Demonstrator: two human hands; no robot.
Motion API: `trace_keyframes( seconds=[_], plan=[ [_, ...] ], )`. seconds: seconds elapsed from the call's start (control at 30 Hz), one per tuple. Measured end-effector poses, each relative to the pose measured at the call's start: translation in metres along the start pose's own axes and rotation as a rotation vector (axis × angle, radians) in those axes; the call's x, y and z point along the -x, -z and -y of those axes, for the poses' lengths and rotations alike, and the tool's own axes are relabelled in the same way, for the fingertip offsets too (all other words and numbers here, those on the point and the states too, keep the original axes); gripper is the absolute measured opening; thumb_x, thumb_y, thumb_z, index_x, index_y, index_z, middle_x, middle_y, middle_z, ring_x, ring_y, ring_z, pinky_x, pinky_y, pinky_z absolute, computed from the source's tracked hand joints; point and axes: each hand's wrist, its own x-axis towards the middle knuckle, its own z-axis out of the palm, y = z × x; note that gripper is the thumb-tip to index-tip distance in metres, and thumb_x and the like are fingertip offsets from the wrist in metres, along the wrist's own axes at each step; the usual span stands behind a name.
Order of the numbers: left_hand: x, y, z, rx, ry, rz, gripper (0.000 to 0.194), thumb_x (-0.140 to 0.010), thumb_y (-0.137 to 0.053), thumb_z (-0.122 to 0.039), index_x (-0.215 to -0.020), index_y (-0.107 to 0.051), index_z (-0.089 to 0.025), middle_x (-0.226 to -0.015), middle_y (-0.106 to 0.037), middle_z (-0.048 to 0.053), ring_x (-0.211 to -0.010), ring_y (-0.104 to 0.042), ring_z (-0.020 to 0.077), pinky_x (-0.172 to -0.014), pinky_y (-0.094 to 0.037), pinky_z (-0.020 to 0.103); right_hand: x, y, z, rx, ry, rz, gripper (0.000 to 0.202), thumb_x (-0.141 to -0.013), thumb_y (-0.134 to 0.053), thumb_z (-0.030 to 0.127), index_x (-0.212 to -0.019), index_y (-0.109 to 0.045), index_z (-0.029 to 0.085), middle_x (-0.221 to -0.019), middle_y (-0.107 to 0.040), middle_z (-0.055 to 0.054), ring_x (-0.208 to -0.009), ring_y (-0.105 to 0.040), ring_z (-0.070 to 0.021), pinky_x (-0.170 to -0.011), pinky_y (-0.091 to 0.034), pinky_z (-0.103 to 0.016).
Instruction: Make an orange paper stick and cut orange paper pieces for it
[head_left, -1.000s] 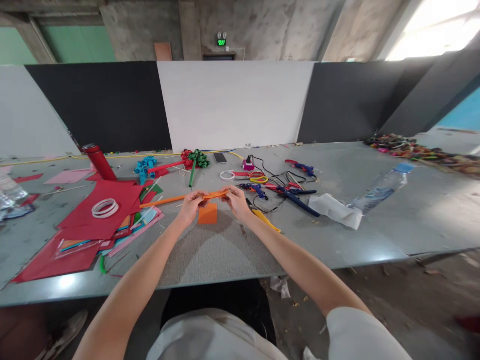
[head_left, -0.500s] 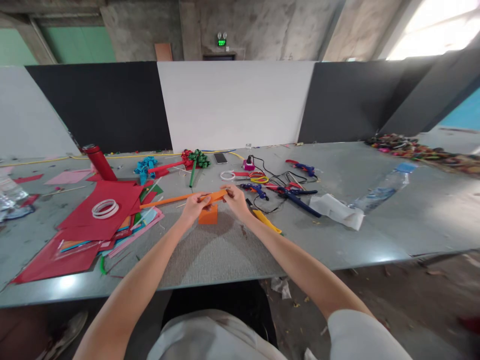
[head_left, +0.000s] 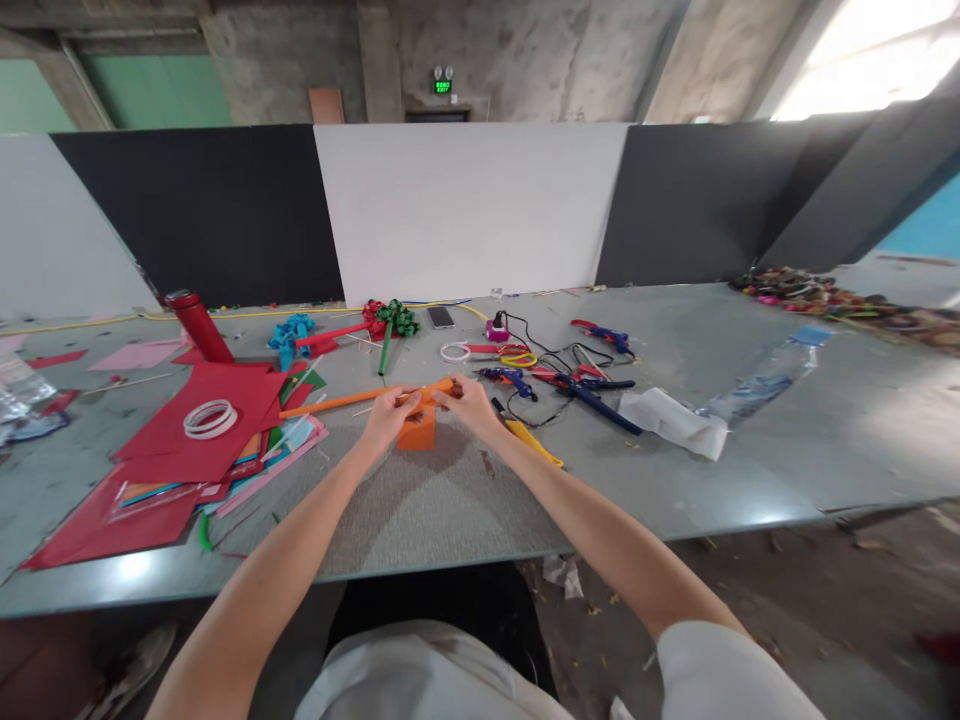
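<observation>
Between my hands is a folded orange paper piece [head_left: 436, 388]. My left hand [head_left: 388, 415] pinches its left part, and my right hand [head_left: 470, 403] is closed on its right part. An orange paper square [head_left: 417, 433] lies on the grey table [head_left: 397, 510] just below my fingers. A long, thin orange stick [head_left: 330, 402] reaches left from beside my left hand; its right end is hidden there. To the right of my right hand lie a yellow-handled cutter [head_left: 536, 443] and a blue glue gun [head_left: 512, 379].
Red paper sheets [head_left: 157, 440] carry white tape rings [head_left: 210, 419] at the left. A red bottle [head_left: 199, 328] stands behind them. Dark pliers [head_left: 600, 402], white tissue [head_left: 675, 422] and a plastic bottle [head_left: 765, 380] lie right. Ribbon flowers [head_left: 397, 318] and a phone [head_left: 441, 317] lie at the back.
My right fingers have shifted slightly left along the orange paper, toward my left hand. The paper's right part now sits lower and less of it shows.
</observation>
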Motion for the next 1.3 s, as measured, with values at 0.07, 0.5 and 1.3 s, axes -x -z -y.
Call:
trace_keyframes(
  seconds=[0.07, 0.5, 1.3],
  plan=[
    [-0.001, 0.001, 0.002, 0.009, 0.017, -0.008, 0.033, -0.081, -0.076, -0.039, -0.101, -0.068, -0.014, -0.069, -0.073, 0.004, -0.059, -0.067, 0.0153, -0.064, -0.055, 0.028, 0.0, 0.0, 0.0, -0.025, -0.003, -0.027, 0.041, -0.068, -0.081, 0.053, -0.083, -0.064, 0.019, -0.073, -0.07, -0.003, -0.062, -0.062, -0.0167, -0.06, -0.053, -0.03],
    [0.003, 0.0, -0.004, -0.061, -0.046, 0.011, 0.049, -0.089, -0.058, -0.06, -0.107, -0.065, -0.014, -0.077, -0.074, 0.008, -0.059, -0.066, 0.0174, -0.06, -0.052, 0.029, -0.005, 0.007, -0.001, 0.013, 0.081, 0.001, 0.034, -0.075, -0.072, 0.051, -0.085, -0.068, 0.019, -0.073, -0.069, -0.004, -0.061, -0.061, -0.0169, -0.062, -0.051, -0.031],
    [0.001, 0.008, 0.002, -0.398, -0.146, -0.23, 0.05, -0.093, -0.052, -0.056, -0.059, -0.057, -0.02, -0.053, -0.064, 0.005, -0.048, -0.06, 0.0154, -0.053, -0.045, 0.025, -0.025, 0.067, -0.009, 1.0, -0.012, -0.247, 0.036, -0.089, -0.046, 0.016, -0.122, -0.059, 0.008, -0.115, -0.067, -0.022, -0.111, -0.06, -0.0304, -0.096, -0.044, -0.042]
  ],
)
